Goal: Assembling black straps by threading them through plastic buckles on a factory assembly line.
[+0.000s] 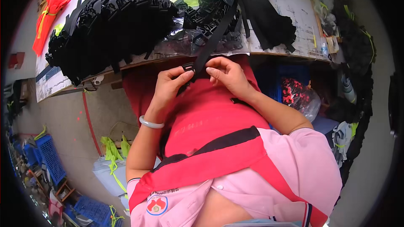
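Observation:
My left hand (170,85) and my right hand (227,75) meet just below the table's front edge, over my red apron. Between their fingertips they pinch a black webbing strap (214,38) that runs up over the table edge into the pile above. A small black plastic buckle (188,67) sits on the strap's lower end, under my left thumb and fingers. A pale bangle (150,123) circles my left wrist.
The worktable (290,12) holds a big heap of black straps with buckles (109,21), a clear bag of black buckles (198,21) and an orange bundle (52,10). Blue crates (48,155) stand on the floor at left. A bag of red pieces (296,94) lies under the table at right.

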{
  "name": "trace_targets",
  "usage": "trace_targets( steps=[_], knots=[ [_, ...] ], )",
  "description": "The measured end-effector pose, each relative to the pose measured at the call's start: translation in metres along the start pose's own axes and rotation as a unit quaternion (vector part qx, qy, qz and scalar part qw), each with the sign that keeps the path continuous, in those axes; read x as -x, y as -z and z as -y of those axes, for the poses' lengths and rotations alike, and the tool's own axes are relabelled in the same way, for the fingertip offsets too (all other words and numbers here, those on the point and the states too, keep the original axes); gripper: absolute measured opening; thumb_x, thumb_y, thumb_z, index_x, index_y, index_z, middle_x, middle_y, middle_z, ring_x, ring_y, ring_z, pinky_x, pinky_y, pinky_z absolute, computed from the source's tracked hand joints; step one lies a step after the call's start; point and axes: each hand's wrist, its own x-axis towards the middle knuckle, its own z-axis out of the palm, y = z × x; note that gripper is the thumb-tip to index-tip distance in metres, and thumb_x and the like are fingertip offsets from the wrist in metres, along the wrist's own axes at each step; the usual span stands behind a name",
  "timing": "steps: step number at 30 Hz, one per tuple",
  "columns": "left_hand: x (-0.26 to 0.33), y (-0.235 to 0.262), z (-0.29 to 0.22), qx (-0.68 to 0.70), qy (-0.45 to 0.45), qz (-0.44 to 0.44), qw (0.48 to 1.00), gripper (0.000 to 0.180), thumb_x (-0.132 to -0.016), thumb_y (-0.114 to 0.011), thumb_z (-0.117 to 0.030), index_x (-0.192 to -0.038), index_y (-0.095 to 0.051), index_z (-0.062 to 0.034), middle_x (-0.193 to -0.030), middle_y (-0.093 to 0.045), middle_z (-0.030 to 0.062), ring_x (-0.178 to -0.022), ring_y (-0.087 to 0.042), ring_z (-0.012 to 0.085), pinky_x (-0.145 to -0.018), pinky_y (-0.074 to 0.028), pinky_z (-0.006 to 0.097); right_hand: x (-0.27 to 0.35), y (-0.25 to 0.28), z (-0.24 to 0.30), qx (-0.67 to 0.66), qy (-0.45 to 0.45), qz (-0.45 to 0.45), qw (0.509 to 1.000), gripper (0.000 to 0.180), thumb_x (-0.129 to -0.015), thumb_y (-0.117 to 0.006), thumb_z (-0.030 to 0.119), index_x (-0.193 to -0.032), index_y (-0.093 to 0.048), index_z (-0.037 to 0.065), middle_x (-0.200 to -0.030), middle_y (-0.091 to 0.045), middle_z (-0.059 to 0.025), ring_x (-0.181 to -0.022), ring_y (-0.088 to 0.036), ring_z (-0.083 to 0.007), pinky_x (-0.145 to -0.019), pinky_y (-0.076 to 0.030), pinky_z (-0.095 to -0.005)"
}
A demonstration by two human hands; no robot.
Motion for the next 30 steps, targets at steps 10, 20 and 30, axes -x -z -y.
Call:
trace_targets(
  steps=[10,20,30],
  knots=[
    [0.022,0.055,0.054,-0.412,-0.135,-0.145,0.889,0.021,-0.083,-0.068,-0.014,-0.094,-0.067,0.0049,-0.087,-0.068,0.0112,-0.075,-0.065,0.0232,-0.063,-0.049,0.031,-0.054,0.065,0.114,-0.170,0.124,-0.113,0.971,0.025,-0.094,-0.061,0.026,-0.102,-0.065,0.003,-0.067,-0.061,-0.0009,-0.047,-0.046,-0.0031,-0.043,-0.033,-0.0165],
    [0.028,0.020,0.011,0.071,-0.146,-0.169,0.972,0.022,-0.093,-0.062,-0.013,-0.109,-0.066,-0.0006,-0.085,-0.068,0.0033,-0.064,-0.059,0.0046,-0.044,-0.041,0.018,-0.022,-0.042,0.047,0.056,-0.107,0.129,0.984,0.018,-0.095,-0.059,0.020,-0.094,-0.062,0.003,-0.069,-0.063,-0.0026,-0.044,-0.051,-0.0043,-0.041,-0.038,-0.0172],
    [0.025,0.016,0.018,-0.004,-0.241,-0.233,0.942,0.022,-0.092,-0.062,-0.010,-0.110,-0.066,0.0029,-0.090,-0.068,0.0026,-0.072,-0.059,0.0051,-0.061,-0.050,0.020,-0.026,-0.052,0.030,-0.038,-0.149,0.132,0.979,0.017,-0.096,-0.057,0.018,-0.104,-0.056,0.002,-0.068,-0.064,-0.0077,-0.039,-0.052,-0.0070,-0.035,-0.039,-0.0187]
  ],
)
